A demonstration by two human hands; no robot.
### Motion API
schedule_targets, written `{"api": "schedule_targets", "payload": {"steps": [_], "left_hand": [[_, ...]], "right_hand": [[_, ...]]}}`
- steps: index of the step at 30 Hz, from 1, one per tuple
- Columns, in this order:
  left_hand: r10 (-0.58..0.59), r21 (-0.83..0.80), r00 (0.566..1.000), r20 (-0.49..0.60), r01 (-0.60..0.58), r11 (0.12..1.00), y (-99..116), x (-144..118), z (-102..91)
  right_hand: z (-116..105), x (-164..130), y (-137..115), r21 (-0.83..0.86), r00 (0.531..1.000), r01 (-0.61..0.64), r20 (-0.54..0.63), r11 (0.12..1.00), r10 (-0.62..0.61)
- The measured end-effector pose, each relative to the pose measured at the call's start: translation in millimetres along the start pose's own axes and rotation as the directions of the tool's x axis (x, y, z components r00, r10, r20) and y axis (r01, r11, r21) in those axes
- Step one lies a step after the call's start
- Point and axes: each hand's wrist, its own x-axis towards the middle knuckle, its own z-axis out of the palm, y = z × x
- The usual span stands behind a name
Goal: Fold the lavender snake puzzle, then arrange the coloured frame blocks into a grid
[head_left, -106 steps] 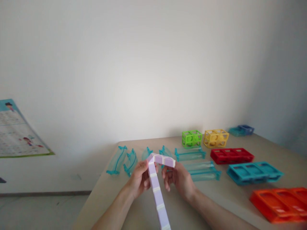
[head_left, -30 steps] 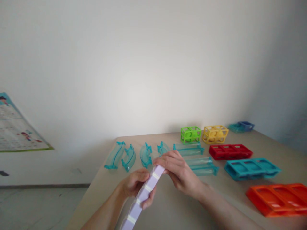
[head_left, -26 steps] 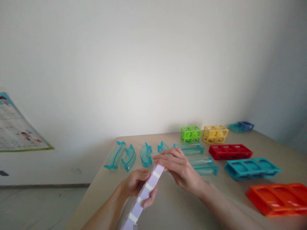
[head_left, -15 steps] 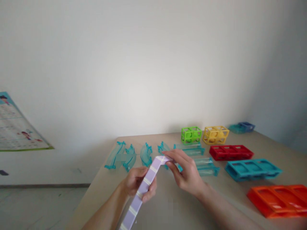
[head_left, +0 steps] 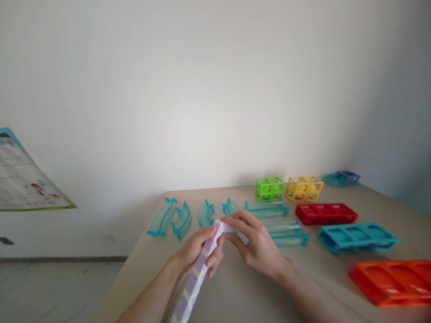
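Note:
A long lilac strip (head_left: pixel 192 285) with pale cross bands rises from the bottom edge of the view and bends sharply to the right at its far end. My left hand (head_left: pixel 198 249) is closed around it just below the bend, thumb on the near side and fingers on the other. The short bent end is pinched between the thumb and fingers of my right hand (head_left: pixel 254 237), which covers part of it. Both hands hold the strip above the table. Just beyond them lie curved clear teal track-like pieces (head_left: pixel 206 213).
On the table (head_left: pixel 141 269), straight clear teal pieces (head_left: pixel 288 234) lie right of centre. Green (head_left: pixel 269 188) and yellow frames (head_left: pixel 305 188) stand behind. Red (head_left: pixel 326 213), teal (head_left: pixel 357 237) and orange blocks (head_left: pixel 392 280) line the right. A poster (head_left: pixel 30 179) hangs on the left wall.
My left hand has slid up the strip toward the bend. My right hand has shifted slightly left, and the bent end now sits closer to my left hand.

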Motion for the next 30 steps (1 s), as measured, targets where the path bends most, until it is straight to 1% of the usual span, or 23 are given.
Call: {"api": "schedule_targets", "payload": {"steps": [4, 6, 8, 10, 12, 14, 15, 16, 17, 18, 19, 20, 21, 22, 23, 25, 27, 30], "left_hand": [[-0.065, 0.068, 0.998, -0.006, 0.065, 0.996, 1.8, 1.2, 2.3], [-0.127, 0.133, 0.992, -0.019, 0.128, 0.983, 3.0, 0.3, 4.4], [-0.185, 0.21, 0.982, -0.041, 0.19, 0.959, 3.6, -1.0, 6.8], [-0.213, 0.258, 0.975, -0.06, 0.221, 0.94, 3.8, -2.3, 9.1], [-0.222, 0.274, 0.974, -0.048, 0.227, 0.935, 4.2, -4.0, 11.1], [-0.213, 0.268, 0.977, -0.009, 0.207, 0.941, 5.1, -6.0, 12.7], [-0.203, 0.26, 0.979, 0.014, 0.193, 0.946, 5.6, -7.1, 13.3], [-0.194, 0.253, 0.98, 0.033, 0.18, 0.951, 6.0, -8.0, 13.7], [-0.187, 0.248, 0.981, 0.043, 0.171, 0.954, 6.2, -8.6, 14.0], [-0.185, 0.246, 0.981, 0.052, 0.167, 0.955, 6.1, -8.9, 14.0], [-0.185, 0.248, 0.981, 0.058, 0.165, 0.955, 5.6, -8.8, 13.8], [-0.183, 0.248, 0.981, 0.062, 0.163, 0.955, 4.6, -8.3, 13.5], [-0.18, 0.241, 0.982, 0.062, 0.161, 0.957, 3.3, -7.3, 13.0], [-0.172, 0.226, 0.983, 0.059, 0.155, 0.962, 1.7, -5.9, 12.5], [-0.156, 0.205, 0.986, 0.053, 0.142, 0.968, 0.1, -4.3, 12.1], [-0.113, 0.154, 0.993, 0.029, 0.107, 0.982, -2.8, -1.0, 11.9], [-0.075, 0.103, 0.997, 0.006, 0.074, 0.992, -4.6, 1.6, 13.1], [-0.034, 0.023, 0.999, 0.006, 0.034, 0.999, -6.0, 3.2, 16.5]], "right_hand": [[-9.5, 5.8, -1.1, -0.216, 0.997, 0.031, 0.08, 0.976, -0.014], [-17.4, 9.1, -2.4, -0.262, 0.992, 0.078, 0.115, 0.962, -0.049], [-25.7, 11.6, -2.8, -0.263, 0.982, 0.133, 0.164, 0.956, -0.092], [-32.0, 12.6, -1.5, -0.231, 0.971, 0.171, 0.205, 0.958, -0.124], [-33.4, 12.0, 0.9, -0.165, 0.972, 0.168, 0.193, 0.972, -0.135], [-28.0, 9.7, 2.8, -0.011, 0.991, 0.091, 0.096, 0.996, -0.09], [-22.7, 8.1, 3.1, 0.123, 0.999, 0.024, 0.035, 0.992, -0.028], [-16.0, 6.4, 2.8, 0.291, 0.998, -0.054, -0.01, 0.955, 0.06], [-8.5, 4.6, 1.9, 0.471, 0.987, -0.136, -0.016, 0.871, 0.163], [-0.7, 3.0, 0.6, 0.636, 0.967, -0.211, 0.024, 0.743, 0.254], [6.7, 1.5, -1.0, 0.754, 0.943, -0.273, 0.089, 0.597, 0.319], [13.1, 0.4, -2.6, 0.824, 0.92, -0.323, 0.158, 0.466, 0.358], [18.1, -0.4, -4.1, 0.863, 0.898, -0.356, 0.209, 0.359, 0.388], [21.6, -0.7, -5.5, 0.883, 0.878, -0.377, 0.245, 0.28, 0.411], [23.4, -0.5, -6.6, 0.894, 0.863, -0.387, 0.266, 0.224, 0.431], [23.6, 0.7, -8.1, 0.904, 0.841, -0.396, 0.288, 0.159, 0.458], [21.5, 2.5, -9.1, 0.906, 0.83, -0.401, 0.296, 0.137, 0.472], [19.4, 4.2, -10.0, 0.905, 0.817, -0.411, 0.314, 0.107, 0.484]]}}
